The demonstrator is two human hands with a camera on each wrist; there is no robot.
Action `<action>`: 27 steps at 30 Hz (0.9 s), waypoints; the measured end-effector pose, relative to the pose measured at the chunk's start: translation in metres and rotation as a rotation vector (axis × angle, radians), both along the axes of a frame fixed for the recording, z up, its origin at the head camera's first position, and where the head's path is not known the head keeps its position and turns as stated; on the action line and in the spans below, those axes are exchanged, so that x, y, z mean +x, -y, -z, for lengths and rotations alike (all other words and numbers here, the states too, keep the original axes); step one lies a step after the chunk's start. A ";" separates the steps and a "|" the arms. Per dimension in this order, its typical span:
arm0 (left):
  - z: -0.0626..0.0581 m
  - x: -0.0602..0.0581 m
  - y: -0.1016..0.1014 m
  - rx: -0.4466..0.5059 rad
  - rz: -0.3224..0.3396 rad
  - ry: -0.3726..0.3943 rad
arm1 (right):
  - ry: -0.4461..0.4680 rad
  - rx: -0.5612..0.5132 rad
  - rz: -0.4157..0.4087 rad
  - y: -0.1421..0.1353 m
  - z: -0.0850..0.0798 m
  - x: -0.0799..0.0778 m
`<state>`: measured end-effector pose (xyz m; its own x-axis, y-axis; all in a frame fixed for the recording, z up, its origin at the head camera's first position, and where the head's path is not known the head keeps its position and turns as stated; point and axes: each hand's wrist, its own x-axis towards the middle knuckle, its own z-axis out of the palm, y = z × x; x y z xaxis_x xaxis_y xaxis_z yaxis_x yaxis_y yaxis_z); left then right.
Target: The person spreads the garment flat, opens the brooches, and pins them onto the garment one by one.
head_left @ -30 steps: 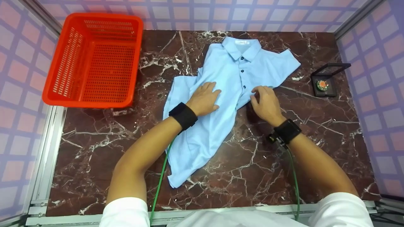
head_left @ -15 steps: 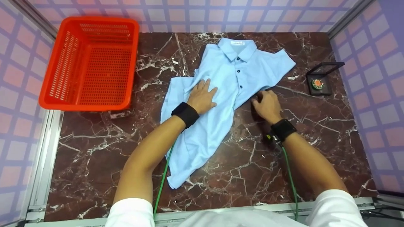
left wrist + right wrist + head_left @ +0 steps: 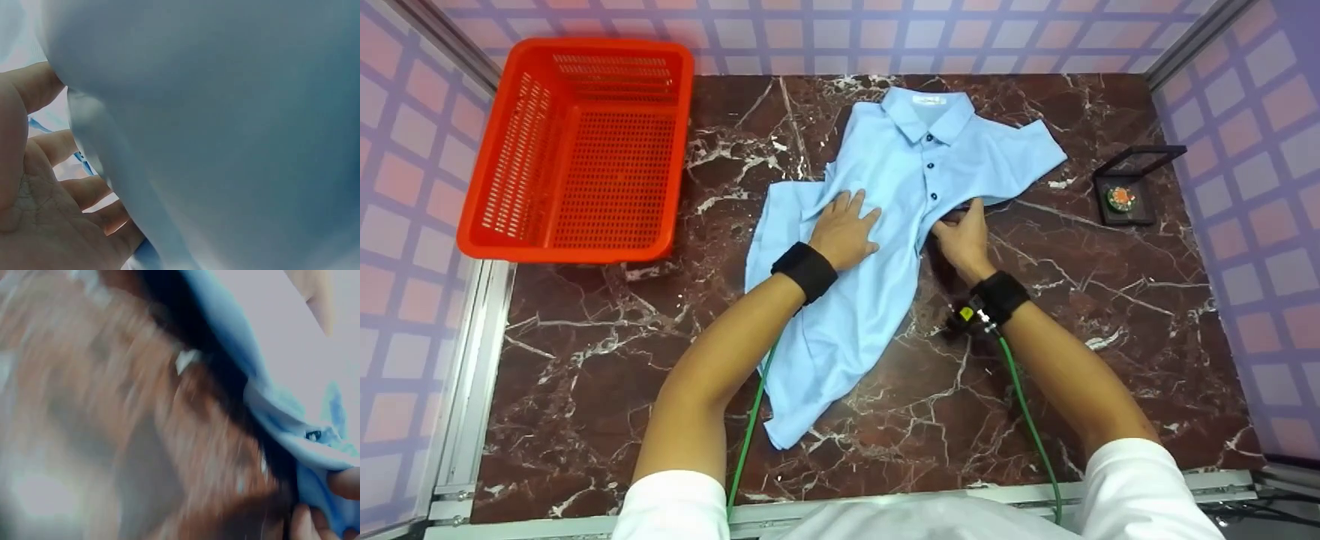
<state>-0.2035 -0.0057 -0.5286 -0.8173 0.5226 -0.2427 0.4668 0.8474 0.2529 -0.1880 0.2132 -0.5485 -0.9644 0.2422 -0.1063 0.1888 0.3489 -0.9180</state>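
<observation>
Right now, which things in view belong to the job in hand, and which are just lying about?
In use:
- light blue shirt
- left hand, resting on it
- right hand, pinching its edge

Apparently just lying about, untouched:
- red basket
- open black case with a round item

Gotta say, I'm seeing a plain light-blue collared cloth shirt [image 3: 885, 270], white-veined maroon marbled desk [image 3: 1110, 315], bright red plastic basket [image 3: 619, 180].
</observation>
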 end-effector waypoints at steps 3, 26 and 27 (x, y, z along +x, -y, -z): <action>-0.001 -0.001 0.000 -0.010 0.004 -0.006 | 0.010 -0.174 0.014 0.005 0.001 -0.005; 0.002 -0.013 0.014 0.023 -0.043 0.009 | -0.003 -0.318 0.072 -0.012 0.003 0.003; 0.002 -0.014 0.016 0.023 -0.046 0.017 | 0.009 -0.298 0.073 -0.014 0.003 0.005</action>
<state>-0.2174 -0.0216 -0.5309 -0.8363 0.4904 -0.2451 0.4233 0.8617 0.2798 -0.1833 0.2272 -0.5512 -0.9443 0.2677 -0.1913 0.2119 0.0498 -0.9760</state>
